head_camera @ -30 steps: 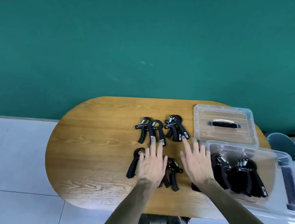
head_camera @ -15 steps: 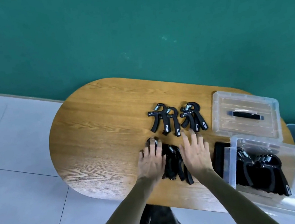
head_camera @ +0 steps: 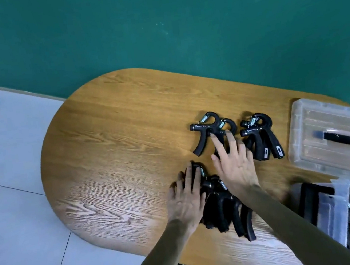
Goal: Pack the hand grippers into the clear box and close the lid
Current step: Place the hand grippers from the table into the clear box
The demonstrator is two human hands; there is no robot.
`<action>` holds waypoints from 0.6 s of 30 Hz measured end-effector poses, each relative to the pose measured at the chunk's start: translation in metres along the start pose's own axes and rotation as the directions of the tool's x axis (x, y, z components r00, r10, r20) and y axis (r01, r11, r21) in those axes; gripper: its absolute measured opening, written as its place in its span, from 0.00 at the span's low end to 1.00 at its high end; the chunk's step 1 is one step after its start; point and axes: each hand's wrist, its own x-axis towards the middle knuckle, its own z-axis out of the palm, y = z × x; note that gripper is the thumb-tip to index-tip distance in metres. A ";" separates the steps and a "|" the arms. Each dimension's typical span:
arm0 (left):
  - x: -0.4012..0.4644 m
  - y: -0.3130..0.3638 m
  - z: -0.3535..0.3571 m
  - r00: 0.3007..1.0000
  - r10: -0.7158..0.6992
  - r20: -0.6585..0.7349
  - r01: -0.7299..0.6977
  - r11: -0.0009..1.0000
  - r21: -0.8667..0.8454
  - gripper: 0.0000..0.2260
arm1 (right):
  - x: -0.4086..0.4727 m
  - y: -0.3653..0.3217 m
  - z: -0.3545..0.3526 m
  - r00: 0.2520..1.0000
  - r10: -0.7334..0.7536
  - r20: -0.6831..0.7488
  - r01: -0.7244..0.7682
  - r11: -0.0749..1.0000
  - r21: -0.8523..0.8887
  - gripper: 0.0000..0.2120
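A: Start at the hands. What have they got?

B: The left hand (head_camera: 186, 199) lies flat, fingers straight, pressing on the near heap of hand grippers (head_camera: 225, 209). The right hand (head_camera: 234, 164) reaches further out, fingers spread and fairly straight, tips touching the handles of the far left pair (head_camera: 211, 130). Neither hand grips anything yet.

A: And beyond them?

B: Another pair (head_camera: 260, 137) lies just beside, to the right. The lid (head_camera: 317, 152) rests upturned on the table (head_camera: 109, 144); the clear box (head_camera: 341, 202) sits open at the near right corner with grippers already inside.

A: So how to do this well?

B: I'd rake the far pair back into the heap, then curl both hands round the bunch by the handles, springs all one way, so nothing snags while being carried to the box.
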 end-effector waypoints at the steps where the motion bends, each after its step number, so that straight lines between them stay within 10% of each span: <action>1: 0.002 -0.003 0.004 1.000 0.017 -0.006 -0.017 1.000 -0.003 0.32 | 0.006 -0.002 0.004 1.000 -0.004 -0.004 0.004 1.000 0.011 0.28; 18: -0.003 -0.022 -0.008 0.996 -0.081 0.040 0.082 0.996 -0.039 0.53 | 0.057 -0.030 0.025 0.997 0.033 -0.067 -0.032 0.999 0.020 0.27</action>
